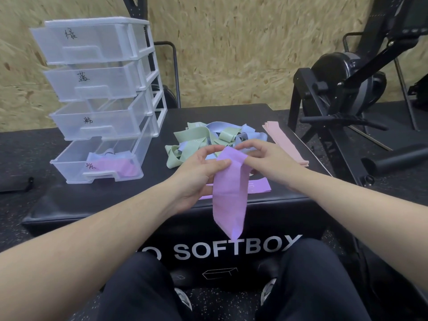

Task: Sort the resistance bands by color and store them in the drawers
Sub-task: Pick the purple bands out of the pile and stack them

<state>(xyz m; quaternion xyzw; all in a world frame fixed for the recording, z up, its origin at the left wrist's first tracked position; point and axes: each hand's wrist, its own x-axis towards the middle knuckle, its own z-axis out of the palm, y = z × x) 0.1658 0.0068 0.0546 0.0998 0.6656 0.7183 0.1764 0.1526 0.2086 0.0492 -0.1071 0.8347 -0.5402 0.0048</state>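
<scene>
**Purple band in hand, green and blue heap still waiting**

Both hands are up over the counter (69,205) right now, working a purple band (228,193). The left hand (201,174) pinches its top edge between thumb and fingers, and the right hand (264,158) has its fingers curled on the other side of that top edge. So each grip is pressed onto the same strip, which hangs down in front of the counter's near edge, looking flattened or about to be folded.

Progress check. The drawer unit (99,98) stands at the left of the counter with all four drawers pulled out. The bottom drawer (97,163) already holds purple bands. The three above it look empty from here, though the plastic is cloudy. More purple (259,185) lies flat on the counter just behind the hanging band. Off to the right, a tidy pink stack (287,142) is sorted but not yet stored.

What's left is the bigger share, I'd say: a tangled heap of green and blue bands (208,140) sits mid-counter, unsorted, just beyond the hands. Purple seems near finished; pink needs only a drawer; green and blue haven't been separated at all.
</scene>
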